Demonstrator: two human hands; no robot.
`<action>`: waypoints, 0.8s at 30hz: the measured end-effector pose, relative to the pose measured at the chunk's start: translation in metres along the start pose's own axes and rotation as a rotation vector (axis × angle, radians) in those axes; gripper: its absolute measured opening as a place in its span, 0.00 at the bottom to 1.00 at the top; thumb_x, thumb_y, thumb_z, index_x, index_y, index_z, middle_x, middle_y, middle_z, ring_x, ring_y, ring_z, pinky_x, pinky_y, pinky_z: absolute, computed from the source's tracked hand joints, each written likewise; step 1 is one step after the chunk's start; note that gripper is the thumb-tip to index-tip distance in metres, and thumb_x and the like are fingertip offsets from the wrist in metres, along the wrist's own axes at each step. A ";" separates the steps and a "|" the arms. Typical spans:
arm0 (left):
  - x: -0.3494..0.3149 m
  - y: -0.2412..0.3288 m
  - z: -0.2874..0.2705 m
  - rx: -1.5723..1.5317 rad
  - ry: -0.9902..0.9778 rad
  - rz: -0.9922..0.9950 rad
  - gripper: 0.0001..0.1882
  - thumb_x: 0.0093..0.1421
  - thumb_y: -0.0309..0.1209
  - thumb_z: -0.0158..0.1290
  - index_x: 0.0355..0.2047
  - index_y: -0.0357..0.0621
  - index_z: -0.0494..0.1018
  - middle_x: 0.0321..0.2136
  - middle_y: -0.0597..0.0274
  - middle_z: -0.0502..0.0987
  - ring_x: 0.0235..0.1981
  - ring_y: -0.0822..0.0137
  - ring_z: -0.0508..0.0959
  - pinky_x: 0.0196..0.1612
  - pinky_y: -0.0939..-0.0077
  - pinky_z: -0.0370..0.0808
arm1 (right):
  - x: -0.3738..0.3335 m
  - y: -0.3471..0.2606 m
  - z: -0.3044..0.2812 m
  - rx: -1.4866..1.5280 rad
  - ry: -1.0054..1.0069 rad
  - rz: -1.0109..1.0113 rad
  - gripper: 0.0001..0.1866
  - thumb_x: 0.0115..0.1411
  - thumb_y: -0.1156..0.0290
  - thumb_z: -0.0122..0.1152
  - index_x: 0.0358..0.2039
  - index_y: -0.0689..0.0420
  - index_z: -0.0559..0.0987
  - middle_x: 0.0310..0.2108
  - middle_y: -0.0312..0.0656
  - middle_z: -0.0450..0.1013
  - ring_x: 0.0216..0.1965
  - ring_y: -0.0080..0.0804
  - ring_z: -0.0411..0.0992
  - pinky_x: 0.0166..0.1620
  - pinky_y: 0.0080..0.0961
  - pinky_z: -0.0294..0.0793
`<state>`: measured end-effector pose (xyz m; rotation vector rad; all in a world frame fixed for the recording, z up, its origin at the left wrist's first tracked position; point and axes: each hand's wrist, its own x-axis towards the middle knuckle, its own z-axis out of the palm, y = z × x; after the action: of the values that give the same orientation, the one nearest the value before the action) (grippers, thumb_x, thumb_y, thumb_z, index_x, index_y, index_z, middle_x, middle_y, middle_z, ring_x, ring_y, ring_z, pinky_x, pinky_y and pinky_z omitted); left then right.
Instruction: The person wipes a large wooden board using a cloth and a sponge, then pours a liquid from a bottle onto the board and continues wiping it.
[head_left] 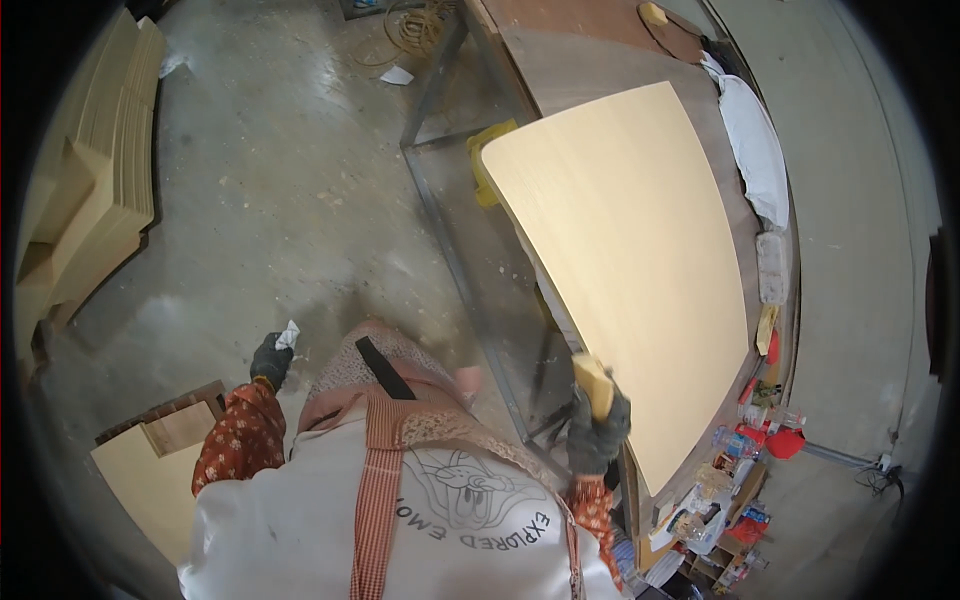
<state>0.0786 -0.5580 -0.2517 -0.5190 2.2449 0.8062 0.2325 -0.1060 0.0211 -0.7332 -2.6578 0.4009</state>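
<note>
A large pale wood-coloured panel [630, 240] with rounded corners lies on the workbench to my right. My right hand [598, 435], in a dark grey glove, is closed around a yellowish block [594, 385], which looks like a sanding block or sponge. That block is at the panel's near-left edge; whether it presses on the edge I cannot tell. Away to the left, over the floor, my left hand [268, 362] is gloved too and closed on a crumpled white piece of cloth or paper [288, 335].
Stacked pale panels [120, 150] stand at the far left. Another board [150, 480] lies low on the left. The bench's metal frame [440, 215] has a yellow cloth [490, 150] behind it. Bottles and small items [740, 440] crowd the right edge; coiled hose [420, 30] lies ahead.
</note>
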 end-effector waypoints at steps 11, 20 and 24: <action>0.027 0.076 0.005 0.069 -0.044 0.467 0.18 0.55 0.31 0.54 0.47 0.49 0.72 0.40 0.51 0.78 0.43 0.49 0.78 0.46 0.63 0.73 | 0.082 -0.080 0.035 0.167 0.007 -0.226 0.20 0.54 0.68 0.61 0.48 0.59 0.75 0.39 0.48 0.76 0.37 0.43 0.75 0.39 0.31 0.76; 0.031 0.049 -0.009 0.224 -0.150 0.482 0.20 0.54 0.34 0.57 0.48 0.49 0.71 0.36 0.54 0.79 0.35 0.57 0.79 0.39 0.65 0.74 | 0.063 -0.054 0.054 0.385 0.242 -0.082 0.14 0.57 0.70 0.57 0.45 0.54 0.77 0.33 0.47 0.77 0.32 0.43 0.76 0.38 0.37 0.76; 0.026 0.052 -0.006 0.210 -0.198 0.477 0.17 0.53 0.30 0.57 0.45 0.46 0.73 0.32 0.58 0.79 0.31 0.63 0.78 0.37 0.69 0.74 | -0.022 0.005 0.000 0.305 0.510 0.392 0.17 0.57 0.65 0.65 0.43 0.62 0.78 0.36 0.47 0.77 0.34 0.35 0.76 0.39 0.28 0.75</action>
<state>0.0287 -0.5277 -0.2466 0.1989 2.2561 0.7958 0.2525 -0.1139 0.0133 -1.0864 -1.9249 0.6092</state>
